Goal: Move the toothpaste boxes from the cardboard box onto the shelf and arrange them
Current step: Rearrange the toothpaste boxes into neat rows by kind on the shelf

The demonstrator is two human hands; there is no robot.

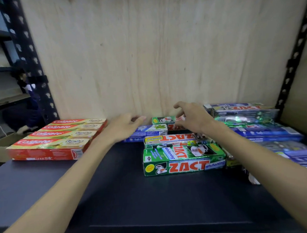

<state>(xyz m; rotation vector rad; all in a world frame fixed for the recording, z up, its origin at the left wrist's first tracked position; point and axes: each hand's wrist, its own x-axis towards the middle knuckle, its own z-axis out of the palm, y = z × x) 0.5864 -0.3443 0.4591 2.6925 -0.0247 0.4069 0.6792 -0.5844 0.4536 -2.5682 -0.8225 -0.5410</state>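
Green boxes: ZACT toothpaste boxes (183, 159) mid-shelf, front one reading "ZACT whitening" on its face and top, next one behind reading "ZACT" and "Smokers" upside down, one more green ZACT carton (164, 119) at the back against the plywood.
Blue box: Safi carton (146, 132) lying flat just behind the green group, small print unreadable.
Red boxes: four Colgate cartons (52, 139) side by side on the left, neatly squared, subtitle too blurred to read.
Right pile: blue and silver cartons (254, 123) stacked loosely, "Safi" and "ZACT" legible, less orderly than the left row.
Shelf: dark shelf board (152, 203), front half bare, pale plywood back panel (164, 46) behind.
Left hand: left hand (125, 126) reaching to the back row, fingers relaxed and slightly curled, hovering over or touching the Safi carton; contact unclear through blur.
Right hand: right hand (189, 118) over the rear ZACT carton, fingers spread and bent, nothing clearly pinched.
Progress: well along by the look; many boxes already shelved, middle and right groups likely still needing straightening.
Cardboard box: brown corner (0, 147) at far left, contents hidden, so remaining count cannot be told.
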